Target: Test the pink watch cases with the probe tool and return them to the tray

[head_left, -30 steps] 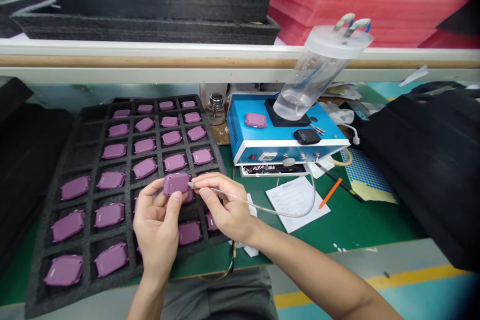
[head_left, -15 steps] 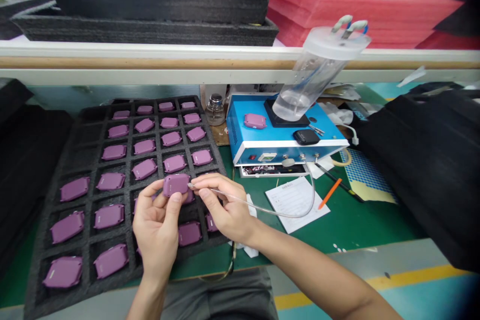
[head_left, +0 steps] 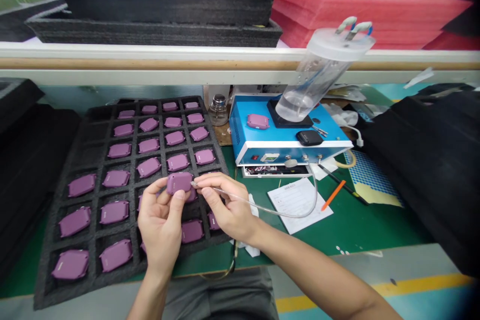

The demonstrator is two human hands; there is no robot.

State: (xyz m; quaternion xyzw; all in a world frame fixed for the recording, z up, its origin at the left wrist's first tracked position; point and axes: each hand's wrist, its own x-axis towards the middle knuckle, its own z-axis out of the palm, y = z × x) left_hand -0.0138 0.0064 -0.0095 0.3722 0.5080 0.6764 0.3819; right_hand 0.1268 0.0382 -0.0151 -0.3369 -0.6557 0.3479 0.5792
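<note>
My left hand [head_left: 160, 227] is closed around the edges of a purple watch case [head_left: 178, 182], its flat face turned up toward me. In my right hand [head_left: 233, 210] the fingers pinch the end of a clear thin hose [head_left: 264, 208]. The hose's small tip meets the right edge of the case; whether it enters an opening there I cannot tell. Below both hands lies a black foam tray [head_left: 95, 230], whose compartments hold several more purple watch cases, some hidden by my hands. From my right hand the hose curves to the front of a blue machine [head_left: 240, 132].
On the machine stand a tilted clear cylinder [head_left: 315, 77] with liquid, a purple case [head_left: 258, 121] and a black case [head_left: 309, 137]. A paper form [head_left: 296, 205], an orange stick [head_left: 333, 195] and a glass bottle [head_left: 218, 110] are nearby. Black foam [head_left: 423, 160] flanks the right side.
The whole view has shifted slightly, so everything sits a little farther right. Both hands keep the same hold, with the hose tip still at the case's edge.
</note>
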